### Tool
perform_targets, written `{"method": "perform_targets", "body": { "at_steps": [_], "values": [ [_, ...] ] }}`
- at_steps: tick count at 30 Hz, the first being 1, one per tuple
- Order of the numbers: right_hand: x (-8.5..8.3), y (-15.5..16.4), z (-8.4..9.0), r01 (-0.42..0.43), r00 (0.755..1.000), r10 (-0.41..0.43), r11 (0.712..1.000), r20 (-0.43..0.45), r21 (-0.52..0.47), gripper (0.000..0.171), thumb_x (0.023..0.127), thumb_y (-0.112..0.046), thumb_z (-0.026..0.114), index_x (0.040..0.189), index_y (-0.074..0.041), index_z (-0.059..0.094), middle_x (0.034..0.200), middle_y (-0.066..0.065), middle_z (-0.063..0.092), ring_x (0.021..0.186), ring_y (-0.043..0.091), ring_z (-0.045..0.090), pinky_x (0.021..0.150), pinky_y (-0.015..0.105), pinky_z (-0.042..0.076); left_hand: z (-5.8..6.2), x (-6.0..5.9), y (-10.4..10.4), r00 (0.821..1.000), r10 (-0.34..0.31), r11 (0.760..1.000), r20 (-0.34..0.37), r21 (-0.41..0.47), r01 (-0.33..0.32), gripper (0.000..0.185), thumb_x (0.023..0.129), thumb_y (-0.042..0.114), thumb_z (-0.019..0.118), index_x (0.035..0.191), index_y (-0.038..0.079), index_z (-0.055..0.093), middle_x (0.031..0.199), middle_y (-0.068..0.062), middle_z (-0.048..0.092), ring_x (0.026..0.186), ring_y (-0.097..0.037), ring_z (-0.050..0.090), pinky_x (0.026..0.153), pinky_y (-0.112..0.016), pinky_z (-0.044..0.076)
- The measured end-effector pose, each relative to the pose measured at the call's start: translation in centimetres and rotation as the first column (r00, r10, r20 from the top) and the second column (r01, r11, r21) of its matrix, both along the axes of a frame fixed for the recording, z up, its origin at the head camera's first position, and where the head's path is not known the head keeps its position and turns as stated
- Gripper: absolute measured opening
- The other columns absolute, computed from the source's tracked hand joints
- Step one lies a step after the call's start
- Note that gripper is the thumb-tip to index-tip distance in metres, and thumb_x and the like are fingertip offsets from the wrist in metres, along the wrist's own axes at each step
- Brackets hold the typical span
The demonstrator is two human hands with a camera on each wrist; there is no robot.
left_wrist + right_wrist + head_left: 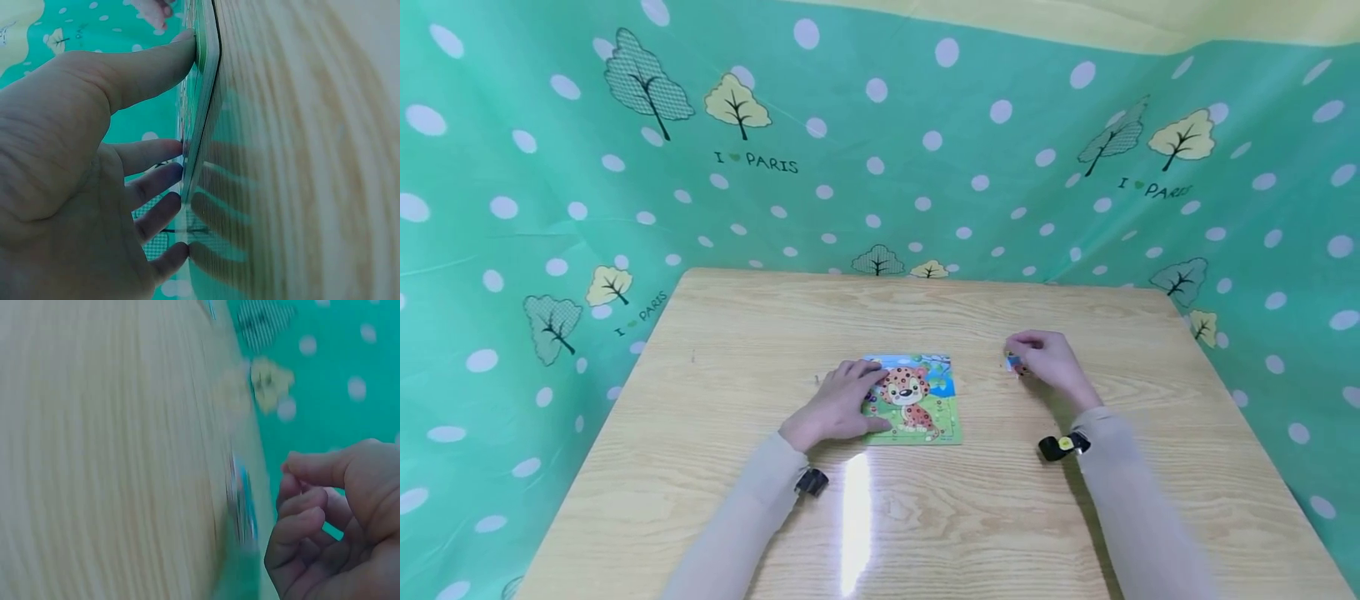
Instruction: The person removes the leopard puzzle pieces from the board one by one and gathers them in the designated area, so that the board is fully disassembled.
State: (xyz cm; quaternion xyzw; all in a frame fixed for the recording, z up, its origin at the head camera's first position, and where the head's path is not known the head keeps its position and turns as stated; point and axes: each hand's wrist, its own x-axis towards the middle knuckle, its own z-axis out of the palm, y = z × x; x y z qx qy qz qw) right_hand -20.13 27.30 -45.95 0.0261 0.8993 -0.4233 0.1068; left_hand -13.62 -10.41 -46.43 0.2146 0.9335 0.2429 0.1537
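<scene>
Fingertips of the right hand (1047, 362) curl in, thumb and index meeting just above a small colourful piece (1014, 363) on the table (985, 508); whether they pinch anything tiny, I cannot tell. Spread apart, the left hand (844, 404) rests over the left side of the picture board (917, 400), its thumb on the near edge. That board, showing a spotted cub, lies flat on the table, well apart from the piece. "I PARIS", with a heart between, reads on the green cloth (880, 142).
</scene>
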Motion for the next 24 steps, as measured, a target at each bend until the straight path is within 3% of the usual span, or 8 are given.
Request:
{"method": "perform_targets", "body": {
  "at_steps": [4,9,11,14,19,24],
  "values": [
    [0.4,-3.6,-0.1,-0.088,0.994,0.09,0.995,-0.055,0.045,0.039,0.107,-0.032,0.064,0.132,-0.004,0.071,0.117,0.018,0.074,0.09,0.023,0.067,0.075,0.03,0.057,0.1,0.0,-0.1,1.0,0.005,1.0,0.003,0.011,-0.005,0.09,0.091,0.045,0.082,0.163,0.01,0.042,0.172,-0.012,0.036,0.159,-0.039,0.029,0.132,-0.061,0.024],
    [1.1,-7.2,-0.5,-0.174,0.978,0.186,0.978,-0.094,0.115,0.032,0.105,-0.032,0.068,0.124,-0.009,0.077,0.122,0.013,0.077,0.108,0.028,0.07,0.094,0.043,0.057,0.0,0.0,-0.1,1.0,0.004,1.0,0.002,0.018,-0.004,0.09,0.09,0.044,0.083,0.163,0.009,0.043,0.171,-0.012,0.037,0.159,-0.038,0.03,0.132,-0.061,0.024],
    [1.3,-8.4,-0.5,-0.198,0.973,0.21,0.973,-0.095,0.123,0.03,0.104,-0.032,0.07,0.122,-0.011,0.079,0.121,0.011,0.079,0.108,0.027,0.07,0.095,0.044,0.057,-0.1,0.0,-0.1,1.0,0.002,1.0,0.001,0.021,-0.002,0.09,0.09,0.044,0.083,0.163,0.009,0.043,0.171,-0.012,0.038,0.159,-0.038,0.03,0.132,-0.061,0.024],
    [1.5,-10.1,-0.6,-0.252,0.959,0.265,0.959,-0.097,0.129,0.027,0.102,-0.031,0.072,0.12,-0.013,0.081,0.111,0.007,0.08,0.097,0.022,0.07,0.085,0.038,0.057,-0.1,0.0,-0.1,1.0,-0.001,1.0,0.002,0.023,0.001,0.09,0.091,0.044,0.083,0.163,0.009,0.043,0.171,-0.012,0.038,0.159,-0.038,0.03,0.132,-0.061,0.023],
    [1.5,-12.6,-0.5,-0.353,0.925,0.368,0.924,-0.096,0.147,0.025,0.101,-0.029,0.075,0.119,-0.014,0.081,0.09,0.0,0.074,0.073,0.014,0.059,0.065,0.026,0.048,-0.1,0.0,-0.1,1.0,-0.002,0.999,-0.003,0.034,0.002,0.089,0.091,0.042,0.083,0.162,0.007,0.043,0.17,-0.013,0.039,0.158,-0.038,0.031,0.132,-0.061,0.024],
    [1.5,-14.3,0.0,-0.388,0.909,0.406,0.906,-0.091,0.17,0.028,0.099,-0.026,0.076,0.123,-0.011,0.08,0.088,-0.001,0.074,0.068,0.012,0.057,0.063,0.025,0.048,0.1,0.0,0.1,1.0,-0.004,1.0,-0.006,0.027,0.004,0.089,0.091,0.042,0.083,0.162,0.007,0.043,0.17,-0.014,0.039,0.158,-0.037,0.031,0.132,-0.06,0.024]
  ]
}}
